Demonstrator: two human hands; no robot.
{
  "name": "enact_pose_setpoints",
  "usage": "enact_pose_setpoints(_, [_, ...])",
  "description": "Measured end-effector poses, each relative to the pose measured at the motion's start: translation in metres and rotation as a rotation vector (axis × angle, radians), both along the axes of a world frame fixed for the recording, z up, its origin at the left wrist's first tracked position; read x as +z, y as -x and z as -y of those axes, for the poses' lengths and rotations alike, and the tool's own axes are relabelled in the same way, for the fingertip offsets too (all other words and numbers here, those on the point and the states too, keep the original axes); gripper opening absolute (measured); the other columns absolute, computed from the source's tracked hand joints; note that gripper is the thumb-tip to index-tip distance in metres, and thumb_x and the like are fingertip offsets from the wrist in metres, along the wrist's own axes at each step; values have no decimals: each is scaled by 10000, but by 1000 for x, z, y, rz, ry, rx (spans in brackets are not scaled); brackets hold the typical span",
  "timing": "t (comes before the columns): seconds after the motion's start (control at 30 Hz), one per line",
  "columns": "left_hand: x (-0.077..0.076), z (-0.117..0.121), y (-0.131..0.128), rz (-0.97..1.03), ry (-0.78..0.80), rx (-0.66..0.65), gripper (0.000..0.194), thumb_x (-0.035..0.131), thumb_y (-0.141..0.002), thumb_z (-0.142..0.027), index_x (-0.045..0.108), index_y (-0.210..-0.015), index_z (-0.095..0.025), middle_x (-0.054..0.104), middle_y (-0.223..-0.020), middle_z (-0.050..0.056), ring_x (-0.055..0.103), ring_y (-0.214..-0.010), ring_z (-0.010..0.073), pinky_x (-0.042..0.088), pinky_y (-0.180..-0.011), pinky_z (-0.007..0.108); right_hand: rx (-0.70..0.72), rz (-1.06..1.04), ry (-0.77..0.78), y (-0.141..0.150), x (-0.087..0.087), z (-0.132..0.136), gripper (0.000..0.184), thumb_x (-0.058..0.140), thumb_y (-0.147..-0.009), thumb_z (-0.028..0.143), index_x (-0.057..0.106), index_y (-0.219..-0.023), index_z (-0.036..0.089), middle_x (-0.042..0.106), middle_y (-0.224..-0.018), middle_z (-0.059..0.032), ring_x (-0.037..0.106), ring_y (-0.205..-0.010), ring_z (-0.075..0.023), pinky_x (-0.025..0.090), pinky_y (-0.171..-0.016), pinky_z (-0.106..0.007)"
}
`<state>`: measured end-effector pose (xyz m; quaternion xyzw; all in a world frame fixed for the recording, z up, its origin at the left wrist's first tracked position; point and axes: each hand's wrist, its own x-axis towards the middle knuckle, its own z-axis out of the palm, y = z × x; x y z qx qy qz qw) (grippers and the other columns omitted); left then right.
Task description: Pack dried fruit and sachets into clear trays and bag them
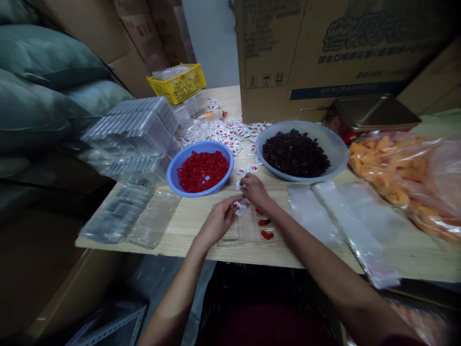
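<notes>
My left hand (216, 222) pinches a small white sachet (240, 208) printed with red above a clear plastic blister tray (242, 229). My right hand (255, 191) sits just beyond it, its fingertips on another white sachet (238, 186). Red pieces (267, 234) lie in the tray's compartments, partly hidden by my hands. A blue bowl of diced red fruit (200, 168) stands left of my right hand. A larger blue bowl of dark dried fruit (301, 151) stands to its right. Many loose sachets (223, 134) lie scattered behind the bowls.
Stacked clear blister trays (133, 134) rise along the left of the wooden table (180, 235). Flat clear plastic bags (345, 216) lie at the right, beside a bag of orange dried fruit (396, 173). Cardboard boxes (288, 53), a yellow basket (176, 84), a metal tin (370, 115) and grey sacks (43, 57) surround the table.
</notes>
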<state>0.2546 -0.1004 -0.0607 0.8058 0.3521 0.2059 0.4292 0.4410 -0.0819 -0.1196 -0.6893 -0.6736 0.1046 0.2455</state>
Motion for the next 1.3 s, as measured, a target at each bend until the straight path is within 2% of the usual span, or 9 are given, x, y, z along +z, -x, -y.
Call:
enact_pose_setpoints(0.1, [-1,0,-7,-129,-138,-166,400,484,-912,-130,635,-1272,-217,683,-1238,84,627,-1135,217,455,-1028,355,-17,11,-23,-6,-1,4,220,499,-867,41,682,-904,158,625,-960,-101,549,-873,-193,402,-762,-280])
enact_pose_setpoints(0.17, [-3,-1,-14,-180,-202,-199,430,499,-891,-107,618,-1289,-218,679,-1228,89,623,-1143,224,457,-1029,363,-23,10,-44,-13,-2,10,207,497,-859,46,666,-861,167,620,-914,-85,540,-822,-183,392,-725,-272])
enact_pose_setpoints(0.37, [-15,-5,-21,-222,-308,-64,347,576,-864,-132,654,-1194,-205,651,-1061,79,635,-971,209,498,-921,341,-65,-62,-135,-29,-8,28,159,519,-775,55,595,-727,186,593,-790,-41,531,-757,-173,384,-689,-266])
enact_pose_setpoints(0.5, [-18,-5,-19,-171,-299,-56,330,536,-877,-89,650,-1168,-193,647,-1044,74,615,-984,200,489,-926,337,-112,-131,-208,-34,-1,41,120,526,-772,91,590,-738,187,597,-781,-42,539,-733,-176,401,-692,-283])
enact_pose_setpoints(0.7, [-16,1,-19,-202,-369,-117,231,680,-840,-219,666,-1070,-213,623,-1057,76,565,-1048,242,469,-942,387,-172,-283,-318,-32,15,84,118,523,-811,125,620,-814,193,633,-829,-43,581,-742,-175,453,-688,-294])
enact_pose_setpoints(0.9, [-7,2,-16,-1,-188,-163,217,560,-902,-150,660,-1087,-207,638,-1120,85,595,-1070,199,475,-959,331,-164,-358,-388,-17,28,130,110,540,-882,141,622,-886,214,631,-918,-50,592,-735,-161,501,-679,-301])
enact_pose_setpoints(1.0, [8,9,-16,197,126,-60,327,564,-943,-299,575,-1251,-192,669,-1095,92,646,-899,167,525,-810,293,-72,-298,-409,1,42,142,144,519,-929,139,631,-950,226,633,-990,-69,623,-841,-172,528,-749,-312])
enact_pose_setpoints(1.1, [20,18,-15,277,389,-80,392,611,-918,-352,570,-1266,-177,704,-958,69,656,-799,155,520,-698,251,31,-235,-410,19,54,146,200,489,-951,126,652,-982,238,648,-1015,-81,633,-940,-191,541,-808,-332])
enact_pose_setpoints(1.3, [16,29,6,155,205,4,204,596,-913,-272,693,-1076,-197,742,-987,53,678,-889,181,516,-810,289,51,-293,-376,22,48,165,316,480,-961,108,624,-1199,259,639,-1163,-102,597,-1122,-213,526,-935,-402])
